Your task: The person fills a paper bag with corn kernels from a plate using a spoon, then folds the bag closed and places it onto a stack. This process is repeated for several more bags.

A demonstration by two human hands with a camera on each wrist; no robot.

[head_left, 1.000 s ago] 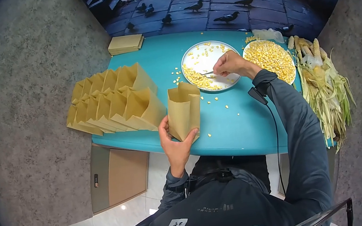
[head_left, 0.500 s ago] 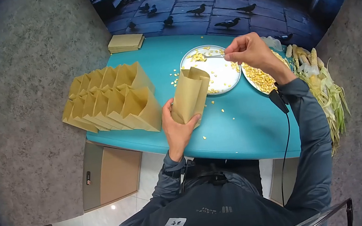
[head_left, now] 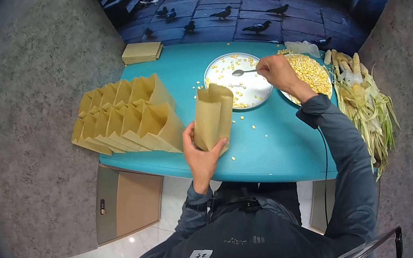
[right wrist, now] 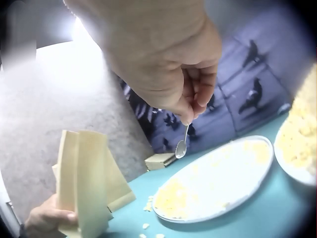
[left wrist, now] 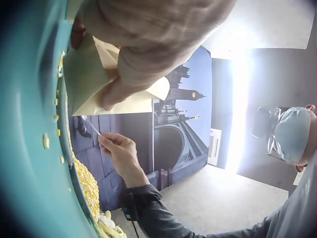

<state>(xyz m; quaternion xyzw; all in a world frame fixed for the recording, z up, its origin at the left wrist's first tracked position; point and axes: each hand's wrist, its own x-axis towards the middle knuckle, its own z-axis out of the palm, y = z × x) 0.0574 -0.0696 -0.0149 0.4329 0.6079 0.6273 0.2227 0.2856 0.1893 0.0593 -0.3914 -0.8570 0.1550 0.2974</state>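
My left hand grips a brown paper bag low on its sides, thumb on one side and fingers on the other. The bag's mouth is spread and faces up. Between thumb and fingertips my right hand pinches the handle of a small metal spoon. In the right wrist view the spoon's bowl hangs above the far side of a white plate, with no kernels on it. Loose corn kernels lie on the plate's left part, which the paper bag partly hides in the head view.
Two rows of opened paper bags stand at the left. A stack of folded bags lies behind them. At the right are heaped corn kernels on a second plate, clear plastic and husks with cobs. Stray kernels dot the table.
The spoon dipped among the kernels, rose with some on it, and now shows none. My right hand lifted, then came lower again. The bag leaned right and has straightened somewhat.
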